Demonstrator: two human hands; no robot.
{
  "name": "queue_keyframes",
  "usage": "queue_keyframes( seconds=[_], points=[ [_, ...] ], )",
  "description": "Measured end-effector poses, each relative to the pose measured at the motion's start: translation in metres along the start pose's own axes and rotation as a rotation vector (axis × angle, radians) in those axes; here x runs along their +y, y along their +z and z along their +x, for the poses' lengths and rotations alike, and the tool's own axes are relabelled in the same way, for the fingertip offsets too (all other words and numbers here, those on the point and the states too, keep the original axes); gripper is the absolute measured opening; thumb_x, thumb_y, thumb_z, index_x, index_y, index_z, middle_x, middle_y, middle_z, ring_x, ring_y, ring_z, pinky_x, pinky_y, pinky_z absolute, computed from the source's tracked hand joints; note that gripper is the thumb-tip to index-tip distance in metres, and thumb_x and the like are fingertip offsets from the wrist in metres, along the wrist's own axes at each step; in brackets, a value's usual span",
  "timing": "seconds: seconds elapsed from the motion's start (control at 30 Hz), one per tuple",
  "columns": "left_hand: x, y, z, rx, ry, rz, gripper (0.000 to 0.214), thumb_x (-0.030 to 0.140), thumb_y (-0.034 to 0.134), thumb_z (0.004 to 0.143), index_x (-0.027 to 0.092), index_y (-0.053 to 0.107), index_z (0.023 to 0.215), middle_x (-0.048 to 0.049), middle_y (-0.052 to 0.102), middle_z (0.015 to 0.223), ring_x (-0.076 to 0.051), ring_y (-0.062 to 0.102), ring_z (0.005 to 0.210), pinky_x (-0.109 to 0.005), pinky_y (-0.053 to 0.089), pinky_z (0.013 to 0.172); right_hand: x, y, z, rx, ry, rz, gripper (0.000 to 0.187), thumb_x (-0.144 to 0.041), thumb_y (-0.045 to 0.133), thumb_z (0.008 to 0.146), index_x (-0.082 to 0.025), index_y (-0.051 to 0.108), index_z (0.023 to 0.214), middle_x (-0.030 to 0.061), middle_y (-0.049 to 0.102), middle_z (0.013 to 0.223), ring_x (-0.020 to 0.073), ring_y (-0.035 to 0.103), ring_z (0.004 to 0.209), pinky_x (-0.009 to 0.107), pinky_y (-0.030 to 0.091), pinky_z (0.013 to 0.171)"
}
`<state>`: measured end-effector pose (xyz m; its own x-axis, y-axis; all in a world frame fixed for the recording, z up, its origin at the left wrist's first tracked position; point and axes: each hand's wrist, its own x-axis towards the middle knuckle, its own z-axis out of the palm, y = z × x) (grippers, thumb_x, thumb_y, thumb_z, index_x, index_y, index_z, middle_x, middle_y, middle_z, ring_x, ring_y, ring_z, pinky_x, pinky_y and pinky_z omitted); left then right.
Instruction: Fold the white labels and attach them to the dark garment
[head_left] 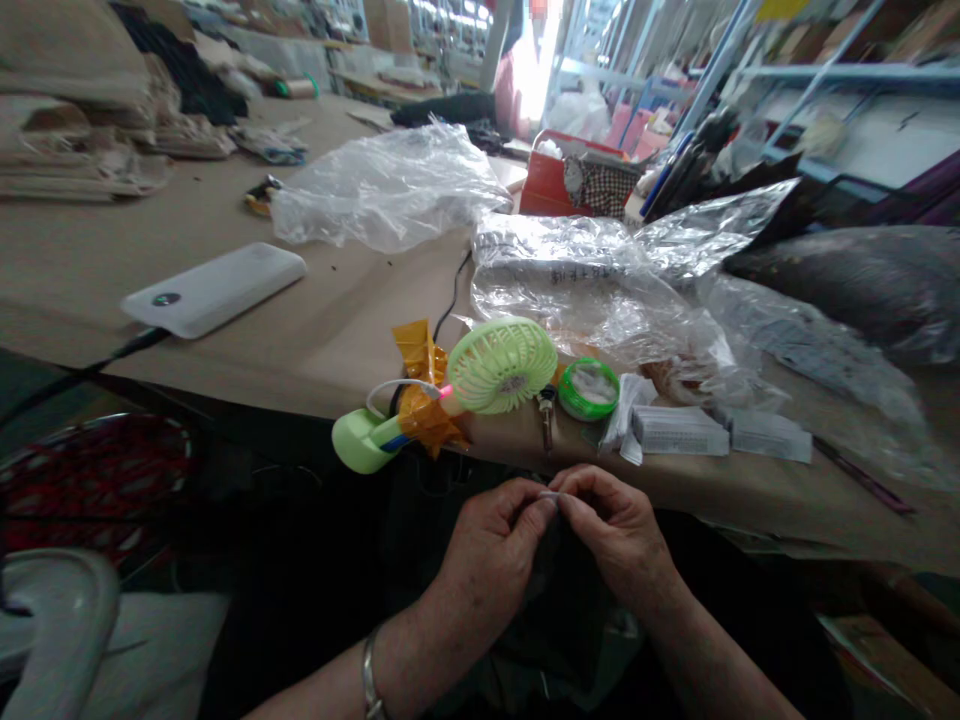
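Note:
My left hand (491,545) and my right hand (615,530) meet in front of the table edge, over dark cloth (555,620) on my lap. Both are closed in a pinch, fingertips touching, on a tiny pale thing (550,496) that is too small to name. Just beyond them a light green handheld fan (499,365) lies on the table edge, taped with orange tape (424,400). Right of the fan sits a small green round tin (589,388), and a small metal tool (547,415) lies between them.
A white power bank (217,288) with a black cable lies at the left. Crumpled clear plastic bags (600,290) cover the middle and right. White labelled packets (682,430) lie at the table edge. A red box (551,175) and stacked cloth (75,110) stand farther back.

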<state>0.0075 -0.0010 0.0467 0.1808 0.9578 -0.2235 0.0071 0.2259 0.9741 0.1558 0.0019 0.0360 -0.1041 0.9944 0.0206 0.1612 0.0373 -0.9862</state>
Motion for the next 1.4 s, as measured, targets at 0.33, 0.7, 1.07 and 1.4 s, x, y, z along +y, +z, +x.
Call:
queue_keyframes(
  seconds=[0.33,0.7,1.07,1.4],
  points=[
    [0.006,-0.007,0.012,0.067,0.190,0.257,0.019,0.023,0.052,0.083,0.016,0.066,0.073,0.0020,0.062,0.063,-0.011,0.054,0.060,-0.020,0.041,0.059,-0.006,0.005,0.012,0.068,-0.073,-0.170,0.010,-0.024,0.056,0.080,-0.017,0.058,0.073,-0.0036,0.052,0.063,0.0088,0.046,0.058,0.018,0.038,0.054],
    [0.009,-0.008,0.017,0.077,0.261,0.325,0.019,0.021,0.052,0.084,0.016,0.067,0.074,0.0020,0.064,0.064,-0.010,0.056,0.060,-0.018,0.041,0.058,-0.004,0.004,0.018,0.103,-0.107,-0.193,0.007,-0.020,0.056,0.080,-0.017,0.058,0.073,-0.0034,0.055,0.065,0.0092,0.050,0.060,0.019,0.041,0.058],
    [0.004,-0.009,0.022,0.103,0.300,0.326,0.019,0.018,0.051,0.083,0.016,0.066,0.072,0.0025,0.064,0.064,-0.009,0.057,0.060,-0.018,0.042,0.058,-0.003,0.006,0.018,0.119,-0.130,-0.221,0.007,-0.021,0.055,0.081,-0.018,0.059,0.075,-0.0028,0.056,0.065,0.0098,0.051,0.060,0.019,0.042,0.057],
    [0.010,-0.009,0.021,0.114,0.287,0.321,0.019,0.019,0.051,0.082,0.016,0.066,0.071,0.0015,0.065,0.064,-0.010,0.057,0.060,-0.018,0.042,0.059,0.004,0.008,0.015,0.148,-0.140,-0.176,0.007,-0.022,0.056,0.083,-0.018,0.059,0.078,-0.0025,0.057,0.068,0.0099,0.051,0.060,0.019,0.042,0.058]
  ],
)
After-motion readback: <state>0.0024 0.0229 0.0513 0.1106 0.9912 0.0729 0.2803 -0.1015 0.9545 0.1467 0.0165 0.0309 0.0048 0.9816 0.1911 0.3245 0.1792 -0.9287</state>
